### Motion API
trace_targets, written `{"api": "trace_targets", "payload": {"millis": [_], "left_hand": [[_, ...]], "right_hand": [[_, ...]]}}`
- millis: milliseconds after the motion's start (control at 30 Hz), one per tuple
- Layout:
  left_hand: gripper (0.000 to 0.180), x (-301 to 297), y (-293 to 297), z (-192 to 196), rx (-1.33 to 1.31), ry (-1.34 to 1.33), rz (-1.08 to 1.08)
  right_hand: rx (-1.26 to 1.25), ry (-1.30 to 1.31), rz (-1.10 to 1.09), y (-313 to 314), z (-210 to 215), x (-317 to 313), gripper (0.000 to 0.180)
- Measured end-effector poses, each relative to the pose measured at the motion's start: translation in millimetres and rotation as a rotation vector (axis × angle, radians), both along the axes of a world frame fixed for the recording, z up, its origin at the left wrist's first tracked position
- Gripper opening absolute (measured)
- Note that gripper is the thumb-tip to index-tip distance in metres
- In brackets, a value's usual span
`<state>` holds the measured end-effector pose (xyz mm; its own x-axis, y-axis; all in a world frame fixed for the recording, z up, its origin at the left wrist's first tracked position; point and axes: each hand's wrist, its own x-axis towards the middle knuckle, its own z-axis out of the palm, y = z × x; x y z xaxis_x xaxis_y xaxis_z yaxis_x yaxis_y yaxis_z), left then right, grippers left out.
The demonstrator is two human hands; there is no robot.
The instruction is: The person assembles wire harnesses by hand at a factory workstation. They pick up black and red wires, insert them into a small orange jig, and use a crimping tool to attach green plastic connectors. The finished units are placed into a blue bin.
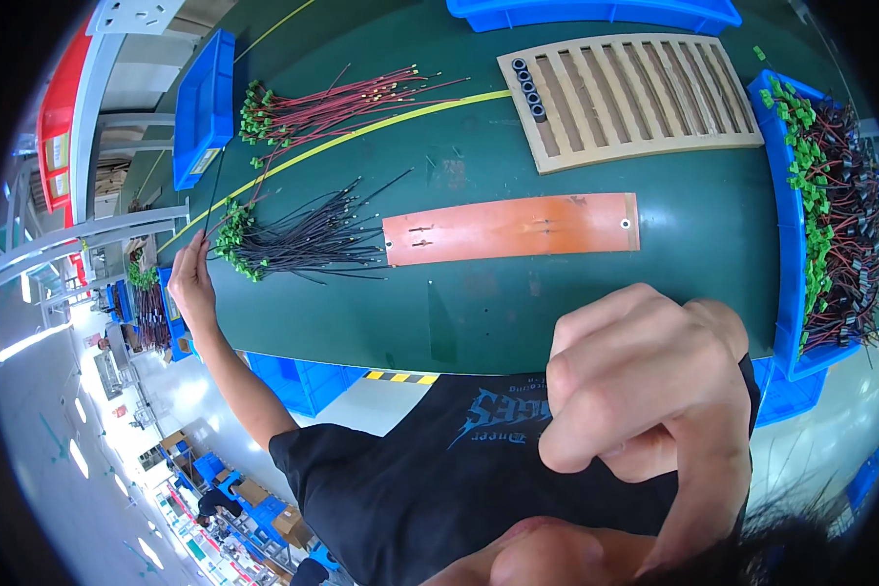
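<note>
My left hand [193, 281] is stretched out to the far left of the green table, its fingertips pinched on a thin black wire [215, 186] that stands up toward the blue bin. Beside it lies a bundle of black wires [313, 234] with green connectors [236, 240] at their left ends. My right hand [645, 376] is raised close to the camera, fingers curled in; whatever they may hold is hidden. Beyond it, an orange-brown strip board [513, 230] with small slots and holes lies flat on the table, its left end next to the black wire tips.
Red wires [361, 93] with green connectors lie farther back, near a yellow line. A slotted wooden rack [645, 98] holds several dark rings at its left. On the right, a blue bin [791, 225] is full of wires. Another blue bin [205, 112] stands at left.
</note>
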<state>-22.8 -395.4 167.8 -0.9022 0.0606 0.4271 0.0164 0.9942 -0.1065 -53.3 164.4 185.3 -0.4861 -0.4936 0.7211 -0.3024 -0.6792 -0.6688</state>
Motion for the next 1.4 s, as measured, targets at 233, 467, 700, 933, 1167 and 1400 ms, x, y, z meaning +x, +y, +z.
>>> {"api": "trace_targets", "payload": {"millis": [233,467,700,933,1167,1400], "left_hand": [[0.016,0.2,78.5,-3.9,0.113,0.003,-0.163],[0.02,-13.1,192.9,-3.0,0.257,-0.132,-0.427],[0.023,15.8,239.5,-15.0,0.448,-0.452,-0.528],[0.019,18.1,192.5,-39.6,0.655,-0.884,-0.428],[0.025,8.0,300.2,-70.8,1.058,-0.829,-0.508],[0.02,-1.1,292.0,-87.9,1.047,-0.827,-0.544]], "right_hand": [[0.081,0.243,-0.122,0.0,-3.0,-1.1,0.035],[0.755,-0.29,0.092,-56.1,-85.0,-20.3,0.097],[0.371,-0.788,-0.055,-71.9,-118.3,-23.8,0.026],[0.389,-0.778,-0.229,-33.3,-144.2,6.1,0.032],[0.392,-0.738,-0.248,-37.3,-164.5,26.8,0.033],[0.196,-0.885,-0.311,-15.5,-166.0,19.6,0.041]]}}
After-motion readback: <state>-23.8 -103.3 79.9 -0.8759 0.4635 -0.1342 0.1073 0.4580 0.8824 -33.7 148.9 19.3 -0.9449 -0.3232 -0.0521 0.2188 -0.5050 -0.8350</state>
